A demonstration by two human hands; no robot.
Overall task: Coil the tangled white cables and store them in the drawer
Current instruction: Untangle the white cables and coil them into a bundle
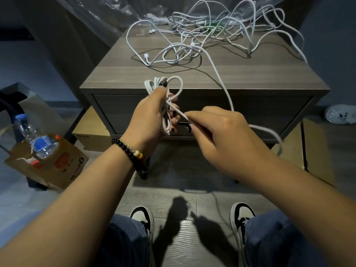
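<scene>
Domestic room, likely bedroom or living area. Evidence: low wood-grain bedside cabinet (192,74) with single closed drawer (202,110), standing on grey wood-look plank floor (183,237). Paper takeaway bag (57,164) holding water bottle (32,135) on floor at left. Cardboard boxes (90,130) stowed under cabinet. Clear plastic sheeting (107,10) behind. Dim lighting, dark walls.

Table (240,74): grey wood-grain top, closed drawer (115,112) in its front.
Tangled white cables (212,31) sprawl across the rear half.
</scene>
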